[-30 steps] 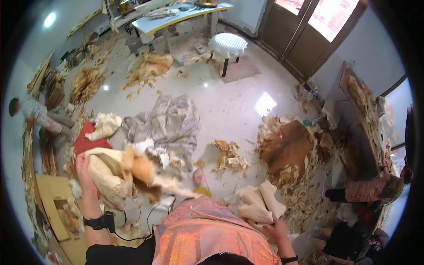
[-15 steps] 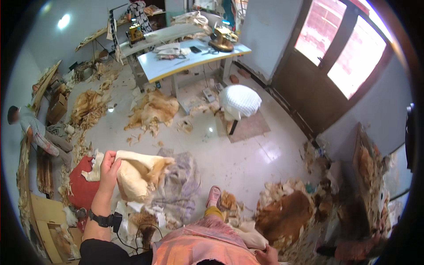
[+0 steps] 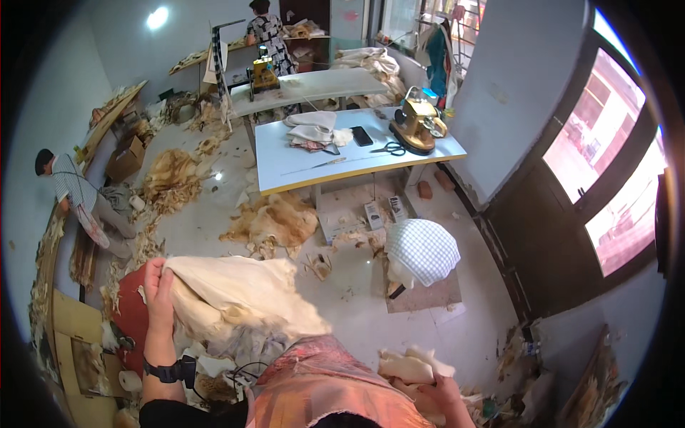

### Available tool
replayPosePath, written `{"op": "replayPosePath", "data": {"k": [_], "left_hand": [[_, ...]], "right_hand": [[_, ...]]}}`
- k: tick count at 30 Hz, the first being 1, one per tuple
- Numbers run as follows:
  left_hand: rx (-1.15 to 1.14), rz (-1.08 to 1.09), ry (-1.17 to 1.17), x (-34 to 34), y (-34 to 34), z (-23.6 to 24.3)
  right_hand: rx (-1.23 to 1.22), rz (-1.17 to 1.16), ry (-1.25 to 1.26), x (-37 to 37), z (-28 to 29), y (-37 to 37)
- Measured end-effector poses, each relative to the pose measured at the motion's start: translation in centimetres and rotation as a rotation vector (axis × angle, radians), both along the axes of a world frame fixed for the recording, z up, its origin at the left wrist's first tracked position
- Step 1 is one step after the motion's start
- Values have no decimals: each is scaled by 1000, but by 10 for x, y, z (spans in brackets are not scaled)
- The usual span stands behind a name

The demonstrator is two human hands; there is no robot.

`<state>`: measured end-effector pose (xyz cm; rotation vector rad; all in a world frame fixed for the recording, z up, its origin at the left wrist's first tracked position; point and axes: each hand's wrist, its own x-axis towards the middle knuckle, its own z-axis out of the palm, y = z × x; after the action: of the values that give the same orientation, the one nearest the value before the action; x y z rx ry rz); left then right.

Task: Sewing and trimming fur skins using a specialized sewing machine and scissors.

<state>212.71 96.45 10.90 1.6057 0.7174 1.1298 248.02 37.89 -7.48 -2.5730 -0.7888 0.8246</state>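
At the left, my left hand [image 3: 157,289] grips the upper corner of a cream fur pelt [image 3: 242,289], its fingers closed on the edge. The pelt hangs out to the right, its fluffy edge reaching near my orange-red apron [image 3: 335,385]. At the lower right my right hand [image 3: 444,396] is closed on a pale piece of hide [image 3: 410,367], which lies partly folded beside my leg. A red cushion-like thing [image 3: 132,299] stands behind my left hand.
Ahead stands a blue-topped table [image 3: 285,167] with a sewing machine [image 3: 417,127], scissors [image 3: 391,148] and a phone [image 3: 362,135]. Before it is a stool with a checked cover [image 3: 422,250]. Tan pelts [image 3: 275,220] lie on the floor. One person [image 3: 75,189] bends at the left; another [image 3: 271,39] stands behind.
My view has shifted toward the table and stool. The pelt in my left hand has spread out to the right, and my right hand has come up with its pale hide.
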Motion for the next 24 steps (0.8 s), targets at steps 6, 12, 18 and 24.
{"op": "replayPosePath", "data": {"k": [6,12,18,24], "left_hand": [[139,55,-123,114,104,33],[300,319,-238,271,241,82],[321,297,-411,402,348,89],[128,157,549,430,437,-63]], "right_hand": [[28,-244,-146,119,63,91],[412,-505,-118,233,109,155],[585,-606,-46,325,151,216],[401,-330,-12,418,125,288]]}}
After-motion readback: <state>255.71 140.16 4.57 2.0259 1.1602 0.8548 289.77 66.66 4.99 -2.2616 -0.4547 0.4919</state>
